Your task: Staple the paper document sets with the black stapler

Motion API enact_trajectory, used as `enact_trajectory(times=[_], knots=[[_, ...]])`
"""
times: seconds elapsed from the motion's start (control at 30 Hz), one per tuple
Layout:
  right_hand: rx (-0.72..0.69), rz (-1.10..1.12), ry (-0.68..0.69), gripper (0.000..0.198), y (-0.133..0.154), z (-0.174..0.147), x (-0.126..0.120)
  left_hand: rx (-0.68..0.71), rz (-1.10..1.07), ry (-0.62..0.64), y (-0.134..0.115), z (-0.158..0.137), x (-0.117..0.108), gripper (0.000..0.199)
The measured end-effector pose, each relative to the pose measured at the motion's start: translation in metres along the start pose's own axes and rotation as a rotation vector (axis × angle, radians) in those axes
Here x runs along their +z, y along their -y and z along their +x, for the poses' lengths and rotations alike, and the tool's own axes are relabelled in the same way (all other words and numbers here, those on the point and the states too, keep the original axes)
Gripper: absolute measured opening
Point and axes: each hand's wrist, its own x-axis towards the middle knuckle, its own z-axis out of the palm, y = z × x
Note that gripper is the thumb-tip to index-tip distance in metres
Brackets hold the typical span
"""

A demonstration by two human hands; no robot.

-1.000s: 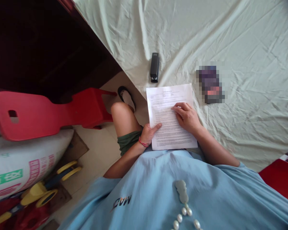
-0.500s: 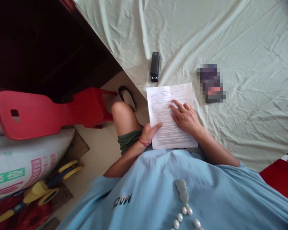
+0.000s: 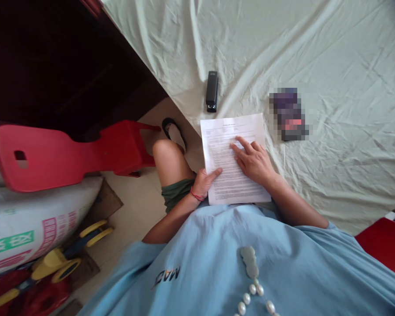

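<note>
White printed papers [image 3: 232,188] lie at the near edge of the cloth-covered table, close against my blue shirt. My left hand [image 3: 206,181] grips their left side, thumb on top and the other fingers hidden underneath. Spread over the upper right of the top page is my right hand [image 3: 253,160], its index and middle fingers stretched out on the printed lines. Just beyond the papers' top edge rests a black stapler [image 3: 212,91]. To the right of the papers is a dark, pixelated flat object [image 3: 289,114].
A wrinkled pale green cloth [image 3: 342,131] covers the table. On the left stands a red plastic chair [image 3: 62,153], with a white printed sack [image 3: 36,224] and a yellow-and-blue wheeled item [image 3: 52,263] near it. Another red surface [image 3: 386,243] shows at the right edge.
The fingers of my right hand have shifted very slightly left on the page. My left hand keeps its hold, and the stapler and papers stay where they were.
</note>
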Motion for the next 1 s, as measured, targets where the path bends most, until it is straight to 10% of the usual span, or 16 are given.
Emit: enact_trajectory(times=[1.0], knots=[[0.007, 0.016, -0.009, 0.051, -0.001, 0.0002, -0.0005, 0.011, 0.051, -0.017, -0.0041, -0.0027, 0.0012, 0.077]])
